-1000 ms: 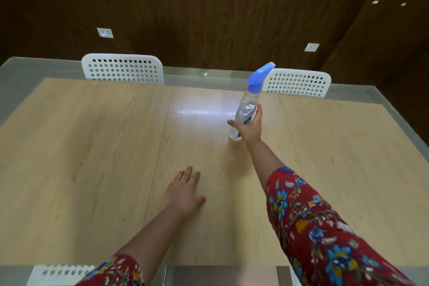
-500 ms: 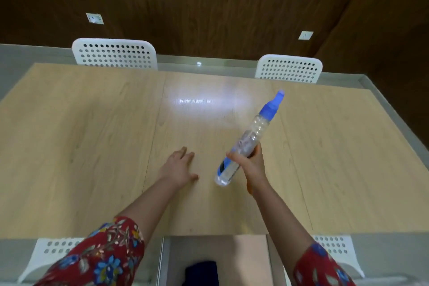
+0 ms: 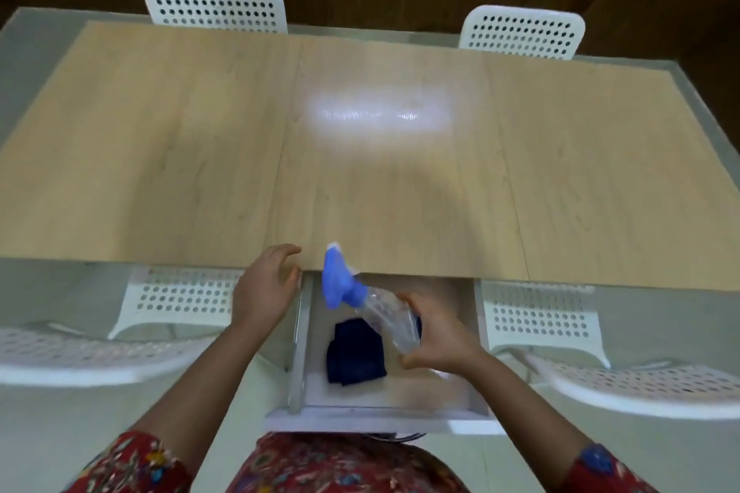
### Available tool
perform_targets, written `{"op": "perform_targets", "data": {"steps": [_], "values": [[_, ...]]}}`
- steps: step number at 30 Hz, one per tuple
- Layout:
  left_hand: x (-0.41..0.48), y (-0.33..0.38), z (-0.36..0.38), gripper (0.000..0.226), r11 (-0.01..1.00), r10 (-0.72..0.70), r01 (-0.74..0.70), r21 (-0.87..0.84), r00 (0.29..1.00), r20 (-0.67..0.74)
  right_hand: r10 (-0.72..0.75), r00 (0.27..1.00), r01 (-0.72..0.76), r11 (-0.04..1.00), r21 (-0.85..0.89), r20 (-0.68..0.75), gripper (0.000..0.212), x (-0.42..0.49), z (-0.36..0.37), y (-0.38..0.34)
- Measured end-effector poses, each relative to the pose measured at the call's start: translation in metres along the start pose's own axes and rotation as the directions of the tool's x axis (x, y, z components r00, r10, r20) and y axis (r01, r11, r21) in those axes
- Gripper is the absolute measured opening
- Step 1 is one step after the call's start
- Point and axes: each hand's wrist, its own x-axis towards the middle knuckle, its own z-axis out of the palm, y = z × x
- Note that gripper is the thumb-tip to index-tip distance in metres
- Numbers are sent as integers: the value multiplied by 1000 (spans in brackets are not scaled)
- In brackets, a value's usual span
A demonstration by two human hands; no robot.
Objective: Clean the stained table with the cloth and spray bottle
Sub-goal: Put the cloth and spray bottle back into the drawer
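Observation:
My right hand [image 3: 438, 332] grips a clear spray bottle [image 3: 382, 310] with a blue trigger head, tilted nearly flat over an open drawer [image 3: 304, 348] below the table's near edge. A dark blue folded cloth [image 3: 352, 354] lies inside the drawer, partly under the bottle. My left hand [image 3: 266, 286] hovers at the near edge of the light wooden table [image 3: 200, 156], fingers loosely curved, holding nothing. No stain shows on the tabletop; a bright reflection sits at its middle.
Two white perforated chairs [image 3: 216, 4] [image 3: 522, 32] stand at the far side of the table. Two more white chairs [image 3: 176, 304] [image 3: 536, 316] flank the drawer at the near side. A dark wood wall runs behind.
My right hand has brought the bottle from the middle of the table back and down over the open drawer. My left hand slid back to the near edge. The view tilted down.

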Motion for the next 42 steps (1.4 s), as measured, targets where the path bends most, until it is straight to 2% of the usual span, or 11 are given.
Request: {"op": "perform_targets", "data": {"steps": [5,9,14,18,24,30,34,36,38,40,42], "values": [[-24,-23,-1,47,991,16,-20,134,999,34,127,990,-108,960,-258,57,96,8,38,11],[-20,-23,5,49,946,75,-122,300,983,166,292,956,-285,897,-338,-32,72,16,50,16],[-17,-15,13,47,912,47,-103,398,988,148,591,800,-599,795,-90,-103,79,27,64,28],[-14,-19,15,43,916,75,-122,381,988,135,715,677,-698,699,157,-172,96,32,76,29],[-19,-19,17,53,903,38,-112,414,982,183,800,568,-785,598,165,-194,107,45,83,26],[-23,-22,15,61,882,49,-140,450,977,208,783,599,-777,619,115,-165,109,45,89,34],[-25,-21,16,61,891,52,-139,431,977,207,724,680,-706,690,161,-119,110,33,82,32],[-26,-22,16,61,896,59,-140,422,978,200,599,781,-561,798,220,-179,94,15,77,27],[-26,-23,16,61,901,68,-142,411,980,188,447,870,-324,838,439,-211,53,-13,72,19],[-27,-23,17,61,897,70,-145,418,979,189,339,938,-211,728,653,-75,12,-52,67,11],[-27,-22,16,61,896,67,-139,422,981,181,196,974,-223,705,674,118,18,-87,63,3]]}}
